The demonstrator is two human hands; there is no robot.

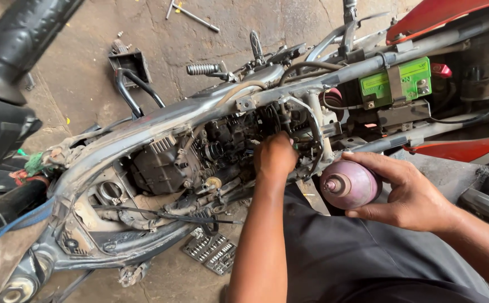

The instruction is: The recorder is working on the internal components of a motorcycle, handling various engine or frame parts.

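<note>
Workshop floor (pixel 87 73) | left hand (pixel 274 157) grip clenched inside motorcycle engine (pixel 199 163) | right hand (pixel 407 193) grasping purple can (pixel 348 184)

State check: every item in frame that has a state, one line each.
left hand: reaching into the engine bay, fingers hidden
right hand: gripping purple can
purple can: held on its side, nozzle toward the frame
motorcycle frame: stripped bare, no tank or seat
engine: exposed, dirty
green battery: mounted in its tray
footpeg: on the floor below the frame
</note>
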